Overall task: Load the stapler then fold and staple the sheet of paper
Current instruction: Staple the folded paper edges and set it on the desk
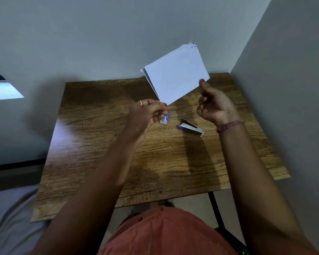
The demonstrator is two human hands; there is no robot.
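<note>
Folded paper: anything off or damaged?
Nothing stands out. The folded paper is held up in both hands, layers roughly aligned, small dark marks at its top corner, probably staples. The stapler lies on the table.

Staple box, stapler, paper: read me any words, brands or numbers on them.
No text here can be read.
Staple box: a printed label shows, too blurred to read.
Stapler: no marking can be made out.
Folded paper: its facing side is blank.

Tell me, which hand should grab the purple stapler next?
Probably the right hand: it hovers just above the purple and silver metal stapler and only touches the folded white paper lightly, while the left hand pinches its corner.
</note>
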